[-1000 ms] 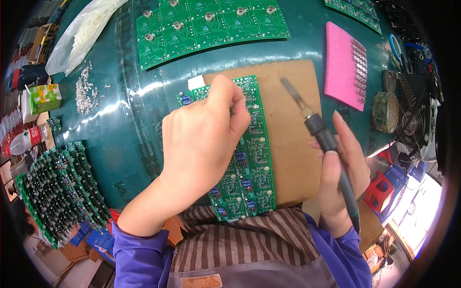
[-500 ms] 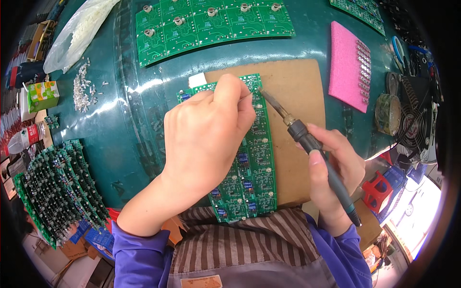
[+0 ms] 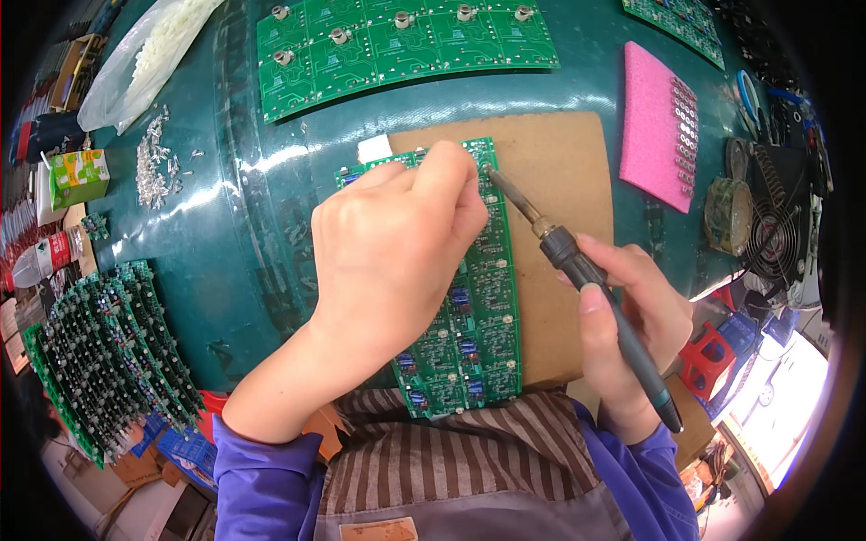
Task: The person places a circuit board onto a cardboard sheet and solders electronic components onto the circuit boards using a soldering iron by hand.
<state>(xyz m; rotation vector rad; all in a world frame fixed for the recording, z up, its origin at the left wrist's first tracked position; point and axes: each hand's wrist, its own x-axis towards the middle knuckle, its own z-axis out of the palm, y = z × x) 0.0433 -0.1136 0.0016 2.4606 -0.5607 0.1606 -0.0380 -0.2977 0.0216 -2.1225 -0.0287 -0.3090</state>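
In my right hand [image 3: 636, 320] is a dark soldering iron [image 3: 600, 284], held like a pen. Its metal tip slants to the upper left and meets the top right part of a long green circuit board [image 3: 487, 347]. Blue cylindrical parts and many small components cover this board, which lies lengthwise in front of me on a brown board [image 3: 564, 243]. My left hand [image 3: 392, 239] is closed over the circuit board's upper half, thumb and fingers pinched near the iron's tip. Whatever those fingers hold is hidden behind the hand.
A large green panel [image 3: 406, 59] with round metal parts lies at the back. To the right is pink foam [image 3: 651, 135] holding a row of small parts; beyond it stands a fan [image 3: 774, 236]. Stacked boards [image 3: 113, 352], loose clear pieces [image 3: 155, 167] and a plastic bag [image 3: 149, 68] are left.
My left hand has shifted very slightly to the right over the board. The iron's tip stays at about the same spot, and the right hand's grip is unchanged.
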